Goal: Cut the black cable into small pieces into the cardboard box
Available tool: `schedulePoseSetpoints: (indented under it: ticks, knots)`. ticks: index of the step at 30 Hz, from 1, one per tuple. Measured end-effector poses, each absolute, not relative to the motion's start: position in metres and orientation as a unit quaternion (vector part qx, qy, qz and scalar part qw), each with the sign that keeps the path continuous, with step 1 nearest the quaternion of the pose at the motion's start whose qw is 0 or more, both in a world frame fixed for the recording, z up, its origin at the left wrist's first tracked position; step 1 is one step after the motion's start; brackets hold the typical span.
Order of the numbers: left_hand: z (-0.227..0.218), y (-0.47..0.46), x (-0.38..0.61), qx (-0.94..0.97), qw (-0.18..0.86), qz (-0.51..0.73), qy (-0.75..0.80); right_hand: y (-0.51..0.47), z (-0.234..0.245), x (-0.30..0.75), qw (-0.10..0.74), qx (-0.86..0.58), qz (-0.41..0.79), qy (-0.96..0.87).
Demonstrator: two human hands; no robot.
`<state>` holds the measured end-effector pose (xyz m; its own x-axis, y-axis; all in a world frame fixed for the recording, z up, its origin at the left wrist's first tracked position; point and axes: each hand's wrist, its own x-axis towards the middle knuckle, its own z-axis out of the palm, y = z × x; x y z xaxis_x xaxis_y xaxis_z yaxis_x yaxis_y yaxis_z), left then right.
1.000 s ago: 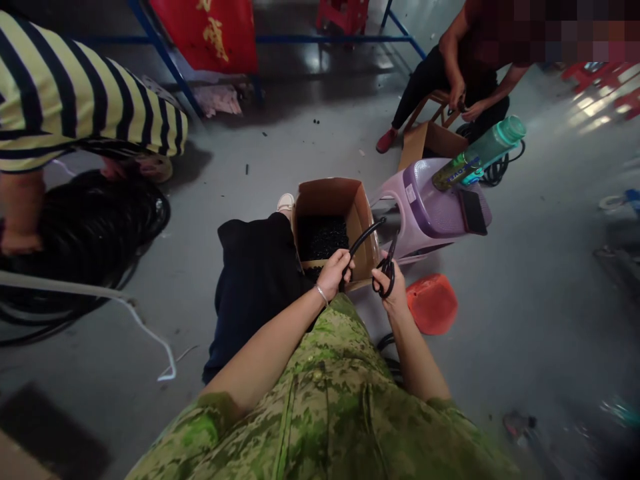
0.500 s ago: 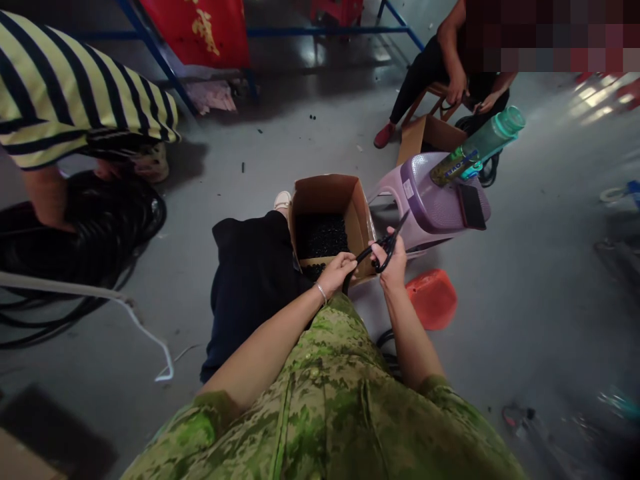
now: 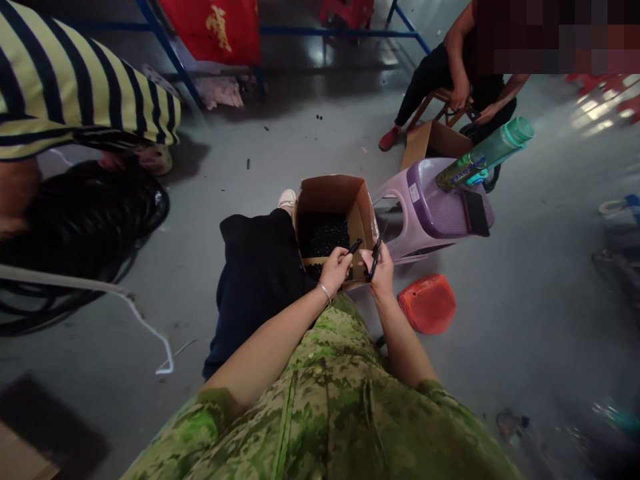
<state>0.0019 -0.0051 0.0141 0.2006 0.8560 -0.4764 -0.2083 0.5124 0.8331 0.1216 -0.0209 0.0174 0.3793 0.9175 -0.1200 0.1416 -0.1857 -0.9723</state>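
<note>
My left hand (image 3: 335,269) is closed on a black rubber strip (image 3: 355,245), its short end sticking out past the fingertips. Black scissors (image 3: 375,259) are gripped in my right hand (image 3: 383,275), blades pointing up and away, a small gap from the strip's end. Both hands are over the near edge of an open cardboard box (image 3: 333,191). Inside the box lies a heap of small black pieces (image 3: 327,232). The rest of the strip is hidden behind my hands.
Right of the box stands a purple stool (image 3: 420,212) bearing a green bottle (image 3: 487,155) and a phone (image 3: 475,213). A red plastic object (image 3: 427,303) lies on the floor. A co-worker in stripes (image 3: 100,87) bends over coiled black tubing (image 3: 90,227); another person (image 3: 457,80) sits back right.
The scissors have come away from the strip, and my right hand has shifted slightly left and down. The strip's end now shows free above my left hand. The striped co-worker's arm has moved left.
</note>
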Motion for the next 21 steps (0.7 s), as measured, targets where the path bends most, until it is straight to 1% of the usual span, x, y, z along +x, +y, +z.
schedulePoseSetpoints:
  ticks: [2,5,7,9,12,17,21]
  knots:
    - [0.012,-0.004,0.001,0.32,0.692,0.377,0.527,-0.029,0.017,0.136,0.466,-0.669,0.378,-0.439]
    - [0.008,-0.003,0.001,0.336,0.67,0.372,0.548,-0.047,0.011,0.158,0.384,-0.679,0.37,-0.506]
    - [0.005,-0.003,0.001,0.358,0.656,0.368,0.553,-0.057,0.007,0.168,0.335,-0.677,0.381,-0.534]
    - [0.004,-0.004,0.002,0.385,0.649,0.357,0.551,-0.064,0.003,0.173,0.306,-0.669,0.396,-0.55]
    - [0.003,-0.004,0.001,0.416,0.649,0.331,0.544,-0.064,0.0,0.175,0.301,-0.658,0.404,-0.561]
    - [0.002,-0.003,0.0,0.443,0.651,0.299,0.54,-0.05,0.003,0.173,0.326,-0.642,0.427,-0.547]
    - [-0.002,-0.003,-0.001,0.446,0.651,0.287,0.543,-0.042,0.003,0.175,0.304,-0.62,0.454,-0.563]
